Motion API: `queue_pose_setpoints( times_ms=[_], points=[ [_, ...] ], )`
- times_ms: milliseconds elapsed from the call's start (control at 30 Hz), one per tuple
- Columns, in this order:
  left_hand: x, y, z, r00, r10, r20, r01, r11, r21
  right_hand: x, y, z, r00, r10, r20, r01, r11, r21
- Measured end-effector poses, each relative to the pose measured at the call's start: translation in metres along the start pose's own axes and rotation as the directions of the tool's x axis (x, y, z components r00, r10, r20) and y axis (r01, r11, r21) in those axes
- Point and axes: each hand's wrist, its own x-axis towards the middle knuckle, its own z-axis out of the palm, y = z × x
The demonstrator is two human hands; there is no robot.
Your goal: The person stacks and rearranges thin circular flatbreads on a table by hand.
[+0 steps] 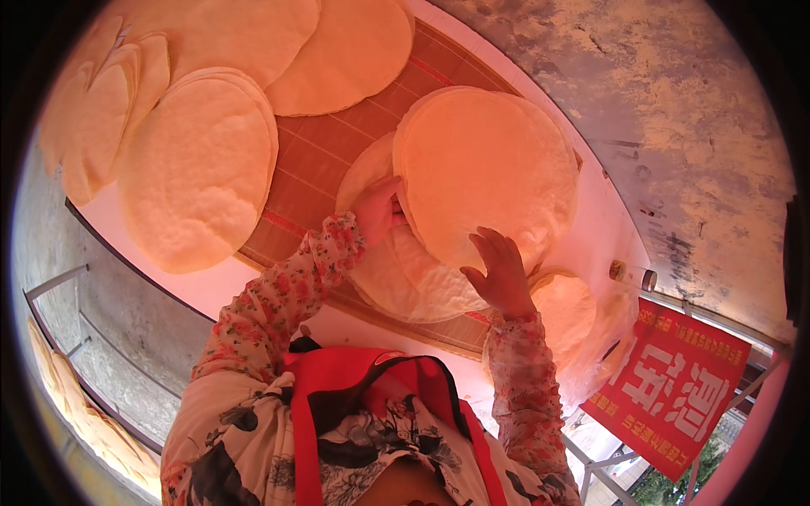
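In front of me lies a loose pile of large, round, thin flatbreads. The upper flatbreads (484, 171) are offset to the far right over lower flatbreads (436, 294), whose left and near edges show. My left hand (378, 209) is at the left edge of the upper ones, fingertips against the rim; whether they pinch it is hidden. My right hand (503, 269) is over the near edge of the upper flatbread, fingers extended and slightly apart, holding nothing. Both forearms wear floral sleeves.
A slatted mat (310, 158) covers part of the white table (171, 278). More flatbreads (202, 171) are stacked at left and far left. Smaller flatbreads (563, 310) sit by clear plastic at right. A stained wall (683, 126) borders the far right; a red banner (667, 386) hangs nearer.
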Motion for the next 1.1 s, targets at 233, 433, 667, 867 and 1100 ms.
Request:
queue_pose_setpoints(
  times_ms=[233, 433, 667, 867, 1100],
  points=[
    [0.017, -0.008, -0.016, 0.999, 0.030, 0.034, -0.033, 0.995, 0.095, 0.092, -0.050, 0.050, 0.942, 0.238, -0.237, -0.197, 0.963, 0.186],
    [0.011, -0.006, -0.006, 0.997, 0.070, -0.040, -0.064, 0.989, 0.133, 0.104, -0.037, 0.064, 0.938, 0.277, -0.208, -0.268, 0.961, 0.074],
    [0.007, -0.012, 0.008, 0.972, 0.170, -0.163, -0.134, 0.968, 0.211, 0.120, -0.032, 0.024, 0.809, 0.290, -0.510, -0.202, 0.954, 0.222],
    [0.025, -0.029, -0.013, 0.896, 0.443, -0.013, -0.332, 0.690, 0.643, 0.122, -0.050, 0.076, 0.928, 0.230, -0.294, -0.200, 0.971, 0.127],
    [0.015, -0.028, 0.001, 0.853, 0.517, 0.062, -0.411, 0.595, 0.691, 0.129, -0.038, 0.065, 0.892, 0.450, -0.044, -0.383, 0.803, 0.456]
  ],
)
